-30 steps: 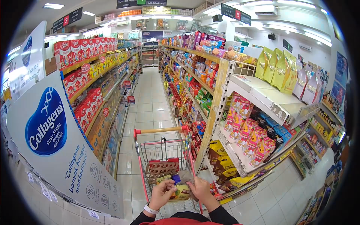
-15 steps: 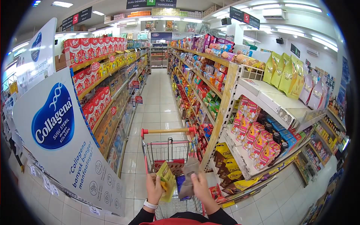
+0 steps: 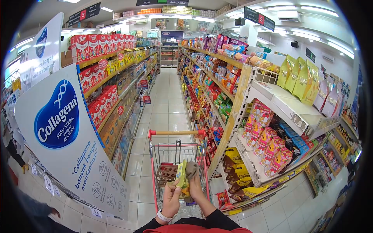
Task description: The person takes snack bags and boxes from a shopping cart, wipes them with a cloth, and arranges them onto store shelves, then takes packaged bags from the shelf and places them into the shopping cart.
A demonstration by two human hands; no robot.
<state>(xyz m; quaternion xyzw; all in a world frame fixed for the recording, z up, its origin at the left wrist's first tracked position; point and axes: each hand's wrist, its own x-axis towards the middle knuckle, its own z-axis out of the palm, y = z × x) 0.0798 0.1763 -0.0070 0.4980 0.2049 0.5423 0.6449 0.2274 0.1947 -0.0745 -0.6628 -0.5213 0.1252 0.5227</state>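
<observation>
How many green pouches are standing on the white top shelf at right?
3 visible: one green pouch nearest the wire rack, a middle green pouch, and a third green pouch beside the silvery pouches. More may be hidden behind.

Left hand [image 3: 171, 200]: one, at eight o'clock from the right; fingers curled in a grip, thumb uppermost. Right hand [image 3: 197, 189]: one, at two o'clock from the left, close beside it; gripping, fingertips blurred. Left arm [image 3: 153, 225]: dark-sleeved, pointing to one o'clock. Right arm [image 3: 222, 220]: dark-sleeved, bare-wristed, pointing to eleven.
</observation>
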